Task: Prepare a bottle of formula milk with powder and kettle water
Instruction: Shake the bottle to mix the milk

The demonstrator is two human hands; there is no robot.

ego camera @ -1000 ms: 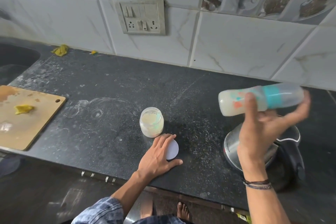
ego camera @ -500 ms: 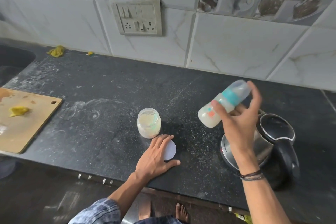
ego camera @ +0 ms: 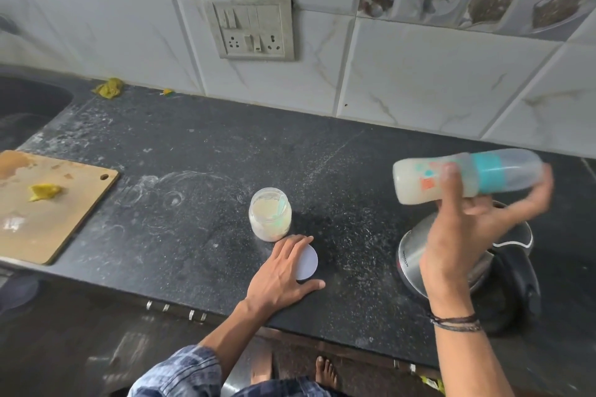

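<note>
**Two hands, one milky bottle**

Your right hand holds the baby bottle up in the air. The bottle lies on its side above the kettle. Your thumb lies across the front of the bottle and your fingers curl round its back (they look blurry). The bottle has a teal ring, a clear cap and pale milk inside.

Your left hand lies flat on the black counter, with straight fingers close together and the thumb spread out. Those fingers rest on a round white lid. The open powder jar stands just past the fingertips. A wooden cutting board lies far to the left.
</note>
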